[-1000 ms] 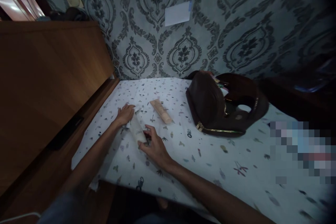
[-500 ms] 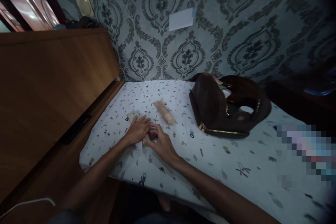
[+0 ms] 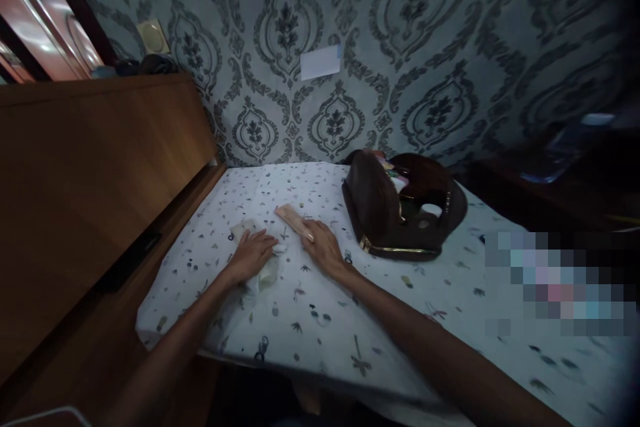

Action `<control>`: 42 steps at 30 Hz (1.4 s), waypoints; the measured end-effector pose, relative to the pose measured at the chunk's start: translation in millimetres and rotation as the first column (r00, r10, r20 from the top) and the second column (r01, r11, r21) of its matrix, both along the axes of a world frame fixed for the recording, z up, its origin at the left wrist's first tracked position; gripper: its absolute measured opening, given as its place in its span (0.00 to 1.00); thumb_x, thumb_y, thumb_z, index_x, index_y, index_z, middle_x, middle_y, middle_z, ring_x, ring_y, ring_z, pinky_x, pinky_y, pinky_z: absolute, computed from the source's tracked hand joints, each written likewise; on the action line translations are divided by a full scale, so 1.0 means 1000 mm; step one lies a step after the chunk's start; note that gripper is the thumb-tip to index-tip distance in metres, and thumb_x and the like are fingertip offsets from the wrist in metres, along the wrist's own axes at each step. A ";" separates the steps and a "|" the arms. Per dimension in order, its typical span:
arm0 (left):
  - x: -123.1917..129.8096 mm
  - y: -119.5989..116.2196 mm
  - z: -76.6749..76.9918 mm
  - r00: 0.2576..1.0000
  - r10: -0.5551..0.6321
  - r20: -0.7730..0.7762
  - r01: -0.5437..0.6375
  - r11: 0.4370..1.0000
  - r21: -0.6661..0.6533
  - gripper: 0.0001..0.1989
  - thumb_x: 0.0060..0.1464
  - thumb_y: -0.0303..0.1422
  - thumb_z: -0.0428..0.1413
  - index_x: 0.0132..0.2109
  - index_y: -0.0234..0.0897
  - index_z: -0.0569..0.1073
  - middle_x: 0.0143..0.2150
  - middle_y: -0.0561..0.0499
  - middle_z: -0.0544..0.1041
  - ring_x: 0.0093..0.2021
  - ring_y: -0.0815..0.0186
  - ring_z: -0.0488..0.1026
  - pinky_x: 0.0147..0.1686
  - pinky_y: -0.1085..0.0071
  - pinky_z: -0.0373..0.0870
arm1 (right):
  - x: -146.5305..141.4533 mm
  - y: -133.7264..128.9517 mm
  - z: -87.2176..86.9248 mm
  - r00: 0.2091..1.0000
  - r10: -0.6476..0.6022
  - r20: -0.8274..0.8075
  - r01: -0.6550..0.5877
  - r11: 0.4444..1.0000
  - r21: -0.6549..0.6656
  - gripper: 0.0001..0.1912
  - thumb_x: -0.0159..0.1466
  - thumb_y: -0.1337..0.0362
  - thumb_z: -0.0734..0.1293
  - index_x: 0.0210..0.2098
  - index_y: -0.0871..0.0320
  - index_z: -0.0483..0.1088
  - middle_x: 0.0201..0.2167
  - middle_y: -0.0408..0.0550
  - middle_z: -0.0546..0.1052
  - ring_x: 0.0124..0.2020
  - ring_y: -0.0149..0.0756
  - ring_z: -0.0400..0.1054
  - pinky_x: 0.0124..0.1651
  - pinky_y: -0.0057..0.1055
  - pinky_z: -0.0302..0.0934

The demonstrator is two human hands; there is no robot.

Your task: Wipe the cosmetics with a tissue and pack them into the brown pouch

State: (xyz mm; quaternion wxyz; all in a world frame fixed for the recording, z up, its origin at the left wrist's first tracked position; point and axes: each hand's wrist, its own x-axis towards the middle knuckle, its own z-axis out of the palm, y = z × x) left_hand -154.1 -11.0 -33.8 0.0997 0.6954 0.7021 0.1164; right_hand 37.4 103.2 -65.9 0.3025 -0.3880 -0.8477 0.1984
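1. Far left: a white cord point(image 3: 55, 409) curved at the bottom corner, below a brown wooden panel point(image 3: 100, 160). A dark bundle point(image 3: 157, 64) lay along the panel's top; on the wall just above it sat a cream wall plate point(image 3: 151, 37).
2. A white patterned cloth point(image 3: 325, 340) covered the flat surface under both your arms.
3. A pale packet point(image 3: 245, 227) showed on the cloth past your left fingers; more pale material point(image 3: 268, 273) showed below the same hand. I could not tell whether they were one piece.
4. Your left grip point(image 3: 251, 255) lay palm down between these, fingers stretched out toward the right. Whether it pinched anything underneath, I could not tell.
5. A small white piece point(image 3: 279, 249) lay at your left fingertips, in the gap between your hands.
6. A peach tube point(image 3: 289, 215) lay aslant on the cloth, its flat end up and to the left, its lower end under your right hand.
7. Your right grip point(image 3: 323, 247) was narrow over that lower end, fingers against the tube; how firmly they closed, I could not tell.
8. Above, a white card point(image 3: 320, 63) was on the wallpaper.
9. Right of your hand, apart from it, a dark brown bag point(image 3: 400, 237) stood unzipped with things inside.
10. Far right: a clear bottle point(image 3: 565, 147), blurred, in shadow.
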 end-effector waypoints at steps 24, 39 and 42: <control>0.143 0.024 -0.005 0.985 -0.170 0.034 0.162 0.973 0.164 0.23 0.68 0.33 0.36 0.66 0.34 0.59 0.67 0.39 0.65 0.71 0.58 0.53 0.69 0.47 0.44 | 0.066 -0.040 -0.007 0.991 -0.112 -0.068 0.106 0.990 -0.088 0.08 0.59 0.70 0.59 0.36 0.57 0.68 0.35 0.52 0.74 0.37 0.41 0.68 0.41 0.34 0.61; 0.047 0.081 -0.010 0.986 0.168 0.024 -0.167 0.985 -0.038 0.25 0.67 0.45 0.36 0.62 0.45 0.66 0.70 0.45 0.61 0.72 0.52 0.48 0.64 0.35 0.44 | 0.069 -0.044 0.002 0.993 -0.099 -0.057 0.092 0.989 -0.115 0.07 0.56 0.64 0.69 0.33 0.54 0.67 0.31 0.43 0.71 0.32 0.36 0.66 0.36 0.31 0.59; 0.027 0.087 -0.019 0.978 0.204 0.035 -0.203 0.979 -0.029 0.24 0.68 0.43 0.36 0.64 0.46 0.63 0.71 0.45 0.59 0.72 0.54 0.49 0.65 0.37 0.45 | 0.070 -0.043 0.003 0.994 -0.098 -0.058 0.091 0.989 -0.116 0.07 0.56 0.65 0.69 0.34 0.54 0.67 0.34 0.44 0.71 0.34 0.37 0.67 0.37 0.31 0.59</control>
